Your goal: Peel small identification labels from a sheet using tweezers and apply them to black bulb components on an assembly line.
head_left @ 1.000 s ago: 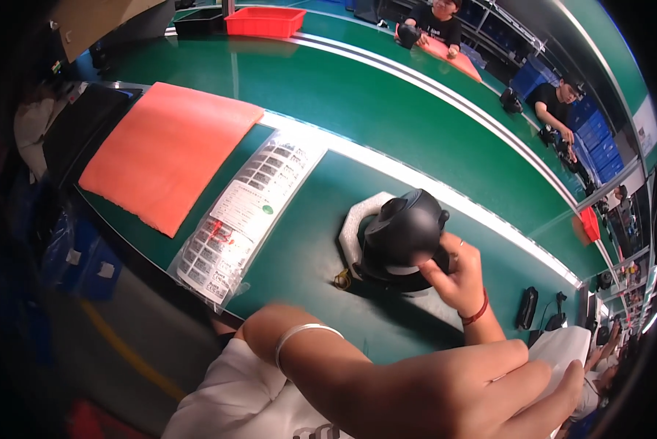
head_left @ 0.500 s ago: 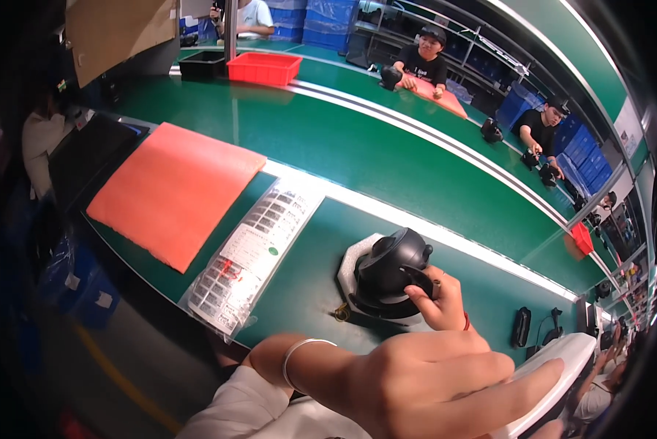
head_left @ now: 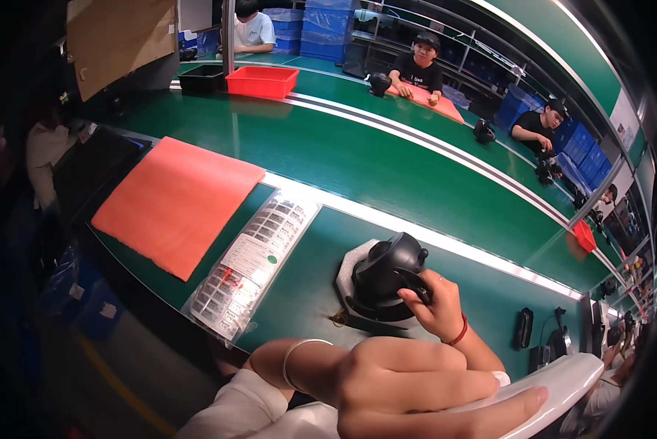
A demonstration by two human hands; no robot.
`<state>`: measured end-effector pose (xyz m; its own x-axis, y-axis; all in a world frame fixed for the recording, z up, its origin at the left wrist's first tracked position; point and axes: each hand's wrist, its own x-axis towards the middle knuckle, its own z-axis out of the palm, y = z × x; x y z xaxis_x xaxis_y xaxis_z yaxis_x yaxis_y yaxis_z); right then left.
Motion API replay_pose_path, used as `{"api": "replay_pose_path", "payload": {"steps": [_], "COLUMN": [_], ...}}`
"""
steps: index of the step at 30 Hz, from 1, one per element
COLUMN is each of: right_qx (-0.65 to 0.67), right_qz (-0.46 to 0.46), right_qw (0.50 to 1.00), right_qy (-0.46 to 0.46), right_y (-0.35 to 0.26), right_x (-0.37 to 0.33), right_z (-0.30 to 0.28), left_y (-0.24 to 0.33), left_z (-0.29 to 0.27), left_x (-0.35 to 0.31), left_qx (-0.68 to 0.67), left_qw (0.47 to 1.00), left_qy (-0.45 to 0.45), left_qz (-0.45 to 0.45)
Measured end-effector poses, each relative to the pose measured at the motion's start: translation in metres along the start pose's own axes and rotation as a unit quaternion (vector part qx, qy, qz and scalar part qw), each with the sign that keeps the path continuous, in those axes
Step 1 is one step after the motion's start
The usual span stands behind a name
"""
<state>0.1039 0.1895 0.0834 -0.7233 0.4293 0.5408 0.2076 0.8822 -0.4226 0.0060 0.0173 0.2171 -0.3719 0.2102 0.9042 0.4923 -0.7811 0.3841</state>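
Note:
A black dome-shaped device [head_left: 387, 274] sits on a white octagonal base [head_left: 345, 272] on the green bench. My right hand [head_left: 437, 307], with a red cord at the wrist, grips the dome's right side. My left hand [head_left: 416, 388] fills the foreground very close to the lens, a pale bangle on its wrist. Its fingers stretch rightward, flat along a white curved piece [head_left: 570, 377]. The thumb is hidden, so I cannot see whether it grips that piece.
A clear bag of small printed parts [head_left: 252, 267] and an orange mat [head_left: 175, 205] lie to the left. Black gadgets [head_left: 522, 328] stand at the right. Beyond the green conveyor [head_left: 387, 168] are a red bin [head_left: 263, 80], a black tray [head_left: 200, 77] and seated workers [head_left: 420, 66].
The view has swung upward, showing more of the far benches and workers. My right hand stays on the black dome, and my left hand stays against the white curved piece.

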Motion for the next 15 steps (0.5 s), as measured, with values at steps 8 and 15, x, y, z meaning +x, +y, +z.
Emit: {"api": "replay_pose_path", "payload": {"steps": [8,15], "right_qx": [0.043,0.039], "right_qz": [0.009,0.023], "right_qw": [0.999,0.999], "right_qy": [-0.013,-0.013], "right_y": [-0.002,-0.002], "right_x": [0.005,0.001], "right_z": [0.002,0.001], "left_y": [0.01,-0.009], "left_z": [0.037,0.007], "left_x": [0.002,0.01], "left_qx": [-0.108,-0.158], "left_qw": [0.965,0.976], "left_qy": [0.236,-0.04], "left_qz": [-0.042,0.143]}}
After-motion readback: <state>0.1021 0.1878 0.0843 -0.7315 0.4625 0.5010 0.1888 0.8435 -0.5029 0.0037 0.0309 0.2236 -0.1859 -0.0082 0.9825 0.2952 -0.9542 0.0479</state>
